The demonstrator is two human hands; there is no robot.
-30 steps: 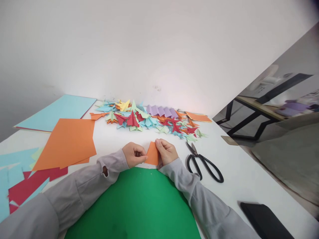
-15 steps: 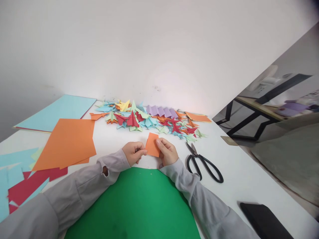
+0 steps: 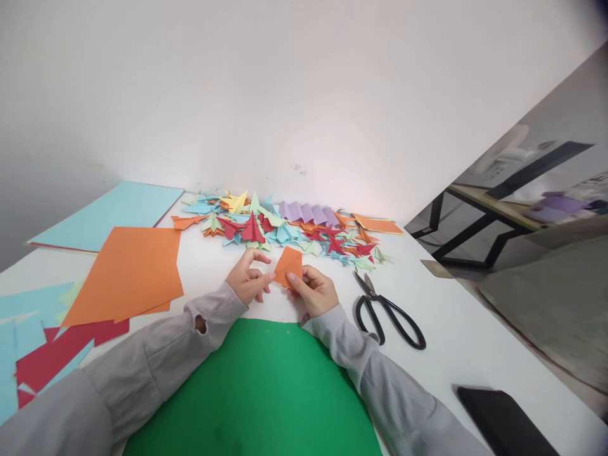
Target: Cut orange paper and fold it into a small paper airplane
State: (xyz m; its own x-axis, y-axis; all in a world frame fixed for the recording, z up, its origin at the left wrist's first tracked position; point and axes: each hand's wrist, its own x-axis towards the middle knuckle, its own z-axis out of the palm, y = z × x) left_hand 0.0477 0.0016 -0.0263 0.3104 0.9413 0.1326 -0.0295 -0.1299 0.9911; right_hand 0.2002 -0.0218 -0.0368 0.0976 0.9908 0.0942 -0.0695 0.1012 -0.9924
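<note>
A small piece of orange paper (image 3: 289, 263) is held up over the white table, just beyond the green sheet (image 3: 256, 386). My right hand (image 3: 316, 290) pinches it at its lower right, thumb in front and fingers behind. A crease line seems to run across its upper part. To the left, my left hand (image 3: 249, 277) has its fingers apart, the thumb tip close to the paper's left edge; whether it touches I cannot tell.
Scissors (image 3: 373, 297) lie partly open at right, with a black flat object (image 3: 506, 418) nearer me. Folded paper planes (image 3: 251, 228) and a pleated purple paper (image 3: 308, 213) line the wall. Orange sheets (image 3: 128, 272), red scraps (image 3: 57, 351) and blue sheets (image 3: 114, 212) lie left.
The orange paper has turned and moved slightly up, and now shows a slanted shape. My left hand has opened its fingers from a pinch, while my right thumb has shifted lower on the paper.
</note>
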